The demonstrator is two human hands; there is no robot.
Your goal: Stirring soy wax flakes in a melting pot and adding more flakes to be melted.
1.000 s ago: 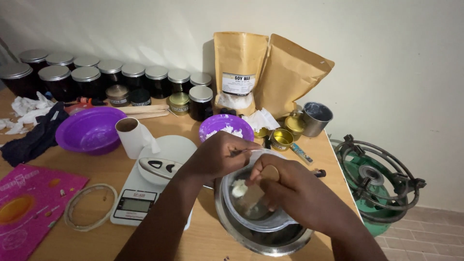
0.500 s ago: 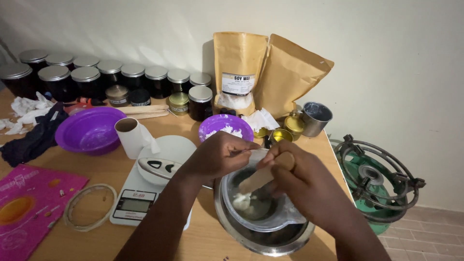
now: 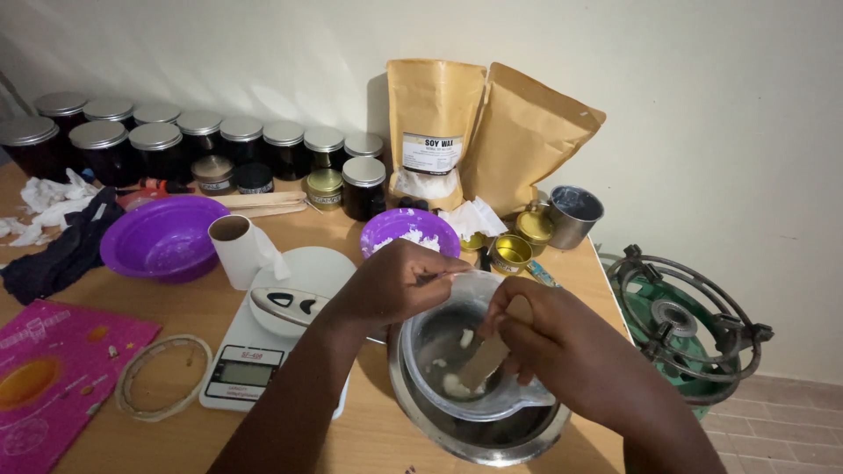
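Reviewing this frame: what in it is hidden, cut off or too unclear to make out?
Head view only:
- Wooden stick: its top is covered by the right hand.
- Steel pot: its inside is blocked by the clear jug.
- Pink mat: cut off by the left edge.
- Scale: its display is too small to read.

Dim, warm indoor light with soft shadows on the wall (image 3: 263, 53), slight wide-angle stretch at the edges.

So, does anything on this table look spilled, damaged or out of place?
Nothing looks spilled or broken. The left hand steadies the clear jug, which sits inside the metal pot, while the right hand holds the wooden stick in it. Crumpled white tissues beside a dark cloth are the only untidy spot.
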